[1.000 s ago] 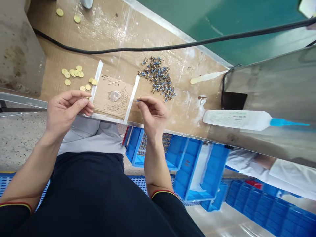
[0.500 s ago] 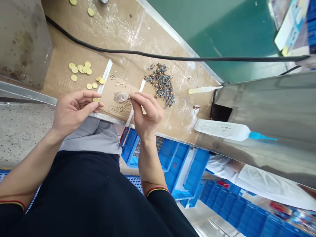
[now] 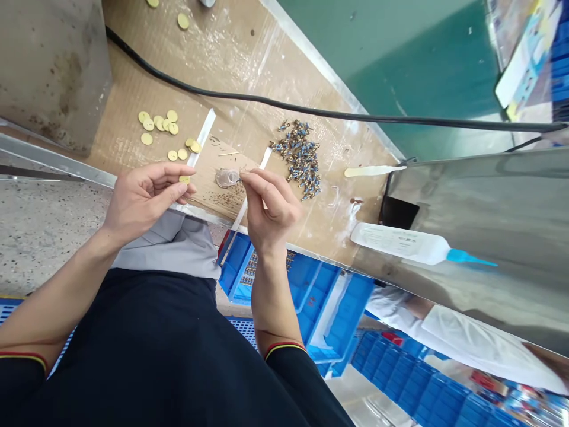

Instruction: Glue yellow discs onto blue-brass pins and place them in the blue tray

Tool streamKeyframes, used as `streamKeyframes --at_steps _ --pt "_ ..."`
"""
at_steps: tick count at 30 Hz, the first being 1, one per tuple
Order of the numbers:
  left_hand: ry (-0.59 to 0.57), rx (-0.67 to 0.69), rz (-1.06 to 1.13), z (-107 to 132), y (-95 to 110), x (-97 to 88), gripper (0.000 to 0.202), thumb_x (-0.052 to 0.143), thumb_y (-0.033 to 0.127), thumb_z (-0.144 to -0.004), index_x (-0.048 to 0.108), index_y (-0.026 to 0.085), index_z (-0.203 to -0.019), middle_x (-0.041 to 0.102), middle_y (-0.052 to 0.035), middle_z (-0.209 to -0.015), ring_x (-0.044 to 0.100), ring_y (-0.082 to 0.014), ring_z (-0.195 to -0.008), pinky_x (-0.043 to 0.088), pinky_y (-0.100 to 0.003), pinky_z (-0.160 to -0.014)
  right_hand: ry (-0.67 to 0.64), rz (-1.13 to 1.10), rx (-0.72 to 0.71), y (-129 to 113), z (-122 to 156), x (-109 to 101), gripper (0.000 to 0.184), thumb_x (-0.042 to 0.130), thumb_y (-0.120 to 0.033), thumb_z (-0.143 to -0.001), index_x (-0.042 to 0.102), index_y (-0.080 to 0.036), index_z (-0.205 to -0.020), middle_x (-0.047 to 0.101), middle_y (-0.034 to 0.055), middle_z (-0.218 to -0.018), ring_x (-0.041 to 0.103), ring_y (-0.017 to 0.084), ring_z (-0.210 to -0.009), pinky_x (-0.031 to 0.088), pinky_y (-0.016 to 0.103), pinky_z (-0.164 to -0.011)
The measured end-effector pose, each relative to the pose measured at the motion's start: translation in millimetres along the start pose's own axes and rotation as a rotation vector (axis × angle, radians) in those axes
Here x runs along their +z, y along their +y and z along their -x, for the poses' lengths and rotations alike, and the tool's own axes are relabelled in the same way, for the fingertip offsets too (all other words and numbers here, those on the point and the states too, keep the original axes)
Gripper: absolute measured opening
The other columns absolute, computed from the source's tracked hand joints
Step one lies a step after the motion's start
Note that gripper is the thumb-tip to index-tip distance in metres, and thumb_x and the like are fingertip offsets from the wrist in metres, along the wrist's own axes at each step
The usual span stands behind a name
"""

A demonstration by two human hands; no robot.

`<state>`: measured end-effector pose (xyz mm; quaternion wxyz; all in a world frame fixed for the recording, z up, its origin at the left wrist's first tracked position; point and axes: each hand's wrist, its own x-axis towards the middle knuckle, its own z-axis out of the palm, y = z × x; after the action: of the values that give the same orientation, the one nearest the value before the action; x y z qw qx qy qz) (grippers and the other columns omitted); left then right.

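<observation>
My left hand (image 3: 142,198) pinches a small yellow disc (image 3: 184,179) between thumb and forefinger over the bench's front edge. My right hand (image 3: 269,204) is closed in a pinch on a tiny blue-and-brass part, its tip held at a small clear blob (image 3: 227,177) on a cardboard patch (image 3: 208,169). More yellow discs (image 3: 160,124) lie scattered to the left. A heap of small blue-and-brass parts (image 3: 301,158) lies behind my right hand.
A black cable (image 3: 275,105) runs across the bench. A white bottle with a blue nozzle (image 3: 415,244) lies on a metal housing (image 3: 484,237) at right. A pale wooden stick (image 3: 368,171) lies near it. Blue bins (image 3: 320,296) sit below, beside another person's white sleeve (image 3: 462,347).
My right hand has moved left from the tape strip to the clear blob with the small part. My left hand keeps its disc. The view has shifted.
</observation>
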<state>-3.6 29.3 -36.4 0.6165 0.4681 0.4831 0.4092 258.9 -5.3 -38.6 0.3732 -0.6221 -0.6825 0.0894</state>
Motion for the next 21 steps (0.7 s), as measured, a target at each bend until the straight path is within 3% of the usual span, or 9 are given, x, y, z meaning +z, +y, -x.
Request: streamKeyframes --at_steps 21 --pt "-0.028 0.025 -0.017 0.5 -2.6 -2.8 0.028 0.092 0.034 -0.103 0.093 0.023 -0.129 0.091 -0.0077 -0.102 0.088 -0.0212 -0.086 0.078 -0.034 -0.088 0.015 -0.044 0.040 -10.5 -4.8 -4.7 0.019 0.073 -0.028 -0.115 0.091 -0.033 -0.113 0.093 0.0024 -0.114 0.090 0.024 -0.112 0.074 0.046 -0.106"
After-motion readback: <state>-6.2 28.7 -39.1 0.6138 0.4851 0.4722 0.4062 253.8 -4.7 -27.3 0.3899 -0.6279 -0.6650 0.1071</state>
